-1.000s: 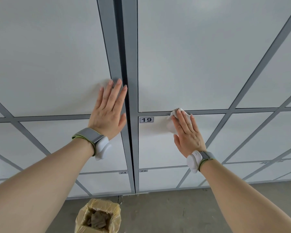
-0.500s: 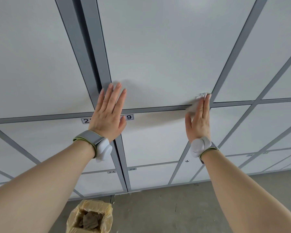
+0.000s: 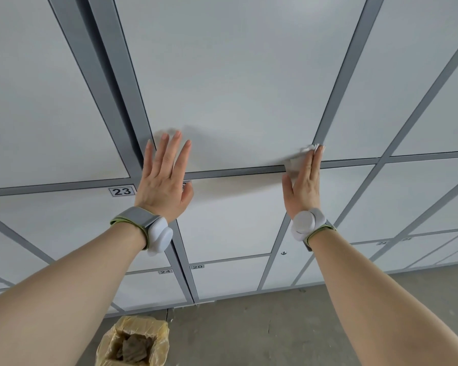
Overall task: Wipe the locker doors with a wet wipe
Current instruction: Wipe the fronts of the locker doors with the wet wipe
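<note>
A wall of pale grey locker doors [image 3: 236, 88] with darker grey frames fills the view. My left hand [image 3: 164, 180] lies flat with straight fingers on the lower left corner of a large door, over the frame strip. My right hand [image 3: 304, 180] presses a white wet wipe [image 3: 298, 159] with straight fingers against the lower right corner of that same door, at the horizontal frame strip. Most of the wipe is hidden under the palm and fingers.
Numbered doors 23 [image 3: 122, 191], 20 [image 3: 197, 266] and 24 [image 3: 165, 271] sit below. A cardboard box lined with a yellowish bag [image 3: 132, 342] stands on the concrete floor [image 3: 275, 326] beneath my left arm.
My right hand slid the wipe rightwards along the bottom edge of the door to its right corner. My left hand stayed flat on the lockers while the view shifted right.
</note>
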The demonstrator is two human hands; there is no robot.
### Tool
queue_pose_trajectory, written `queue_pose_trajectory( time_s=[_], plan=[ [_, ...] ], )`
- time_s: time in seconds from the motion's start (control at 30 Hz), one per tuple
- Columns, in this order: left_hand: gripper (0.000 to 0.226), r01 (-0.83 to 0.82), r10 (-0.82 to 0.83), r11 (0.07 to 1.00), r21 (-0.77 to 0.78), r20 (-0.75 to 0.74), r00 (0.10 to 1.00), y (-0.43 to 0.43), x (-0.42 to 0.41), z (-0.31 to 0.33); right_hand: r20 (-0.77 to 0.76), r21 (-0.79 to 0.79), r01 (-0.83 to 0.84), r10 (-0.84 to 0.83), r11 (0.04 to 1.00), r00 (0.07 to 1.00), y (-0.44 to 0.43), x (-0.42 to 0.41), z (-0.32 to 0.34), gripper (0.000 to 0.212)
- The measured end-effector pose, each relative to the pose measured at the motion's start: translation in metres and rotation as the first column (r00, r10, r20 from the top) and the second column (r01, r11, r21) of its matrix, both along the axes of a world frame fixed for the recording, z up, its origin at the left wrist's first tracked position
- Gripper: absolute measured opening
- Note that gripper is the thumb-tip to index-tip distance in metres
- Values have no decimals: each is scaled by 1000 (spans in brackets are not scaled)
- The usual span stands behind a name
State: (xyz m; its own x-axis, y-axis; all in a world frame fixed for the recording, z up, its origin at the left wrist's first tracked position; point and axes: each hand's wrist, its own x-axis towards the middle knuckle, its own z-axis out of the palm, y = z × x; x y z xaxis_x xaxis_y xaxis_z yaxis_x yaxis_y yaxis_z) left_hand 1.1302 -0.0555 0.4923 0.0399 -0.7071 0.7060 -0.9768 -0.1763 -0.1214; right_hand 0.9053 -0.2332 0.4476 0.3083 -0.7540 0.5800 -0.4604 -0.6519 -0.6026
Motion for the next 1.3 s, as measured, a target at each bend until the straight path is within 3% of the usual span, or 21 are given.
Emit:
queue_pose_trajectory(
  time_s=[0.27, 0.73, 1.13, 1.3],
  plan=[
    [75, -34, 33, 999, -4, -54, 998, -6, -21, 12, 60, -158, -30, 40, 987, 997, -22, -5, 54, 65],
    [69, -39, 42, 998, 41, -65, 997, -15, -47, 25, -223, -26, -69, 61, 997, 973, -12, -34, 8, 72],
    [68, -60, 64, 997, 50, -76, 995, -27, -67, 39, -119, -160, -99, 80, 982, 990, -26, -35, 66, 66],
    [68, -74, 79, 996, 53, -89, 993, -31, -77, 37, -244, -169, -148, 104, 975, 964, -28, -45, 52, 71]
  ],
)
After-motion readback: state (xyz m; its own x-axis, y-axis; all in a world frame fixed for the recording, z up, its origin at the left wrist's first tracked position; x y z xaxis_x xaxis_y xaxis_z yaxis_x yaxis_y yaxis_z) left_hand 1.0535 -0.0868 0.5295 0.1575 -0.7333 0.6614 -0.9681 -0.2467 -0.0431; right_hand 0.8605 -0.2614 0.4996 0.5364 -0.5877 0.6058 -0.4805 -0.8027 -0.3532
